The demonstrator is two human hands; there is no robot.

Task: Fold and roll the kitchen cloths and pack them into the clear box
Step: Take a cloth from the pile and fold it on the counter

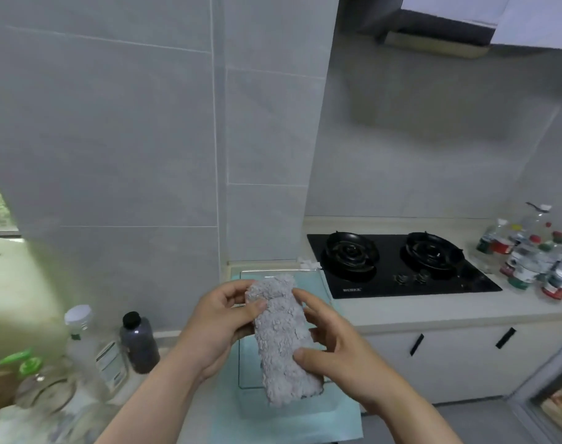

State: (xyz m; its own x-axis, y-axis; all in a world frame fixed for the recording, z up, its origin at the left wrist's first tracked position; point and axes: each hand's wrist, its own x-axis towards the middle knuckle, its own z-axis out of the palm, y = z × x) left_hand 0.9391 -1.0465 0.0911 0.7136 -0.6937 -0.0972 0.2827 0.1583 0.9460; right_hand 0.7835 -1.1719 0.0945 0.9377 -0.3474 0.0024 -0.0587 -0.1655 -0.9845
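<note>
As the left hand (218, 318) and right hand (340, 344) clasp the folded cloth (281, 334) over the box (308, 269), a slack grip could unfold it.

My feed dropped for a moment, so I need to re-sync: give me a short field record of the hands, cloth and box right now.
cloth: grey, fluffy, in a long bundle, held above the box
left hand: grips the cloth's upper end
right hand: grips the cloth's lower side
box: clear, on a blue mat, beneath the cloth
packed: this cloth not yet in the box
nearby: stove to the right
</note>
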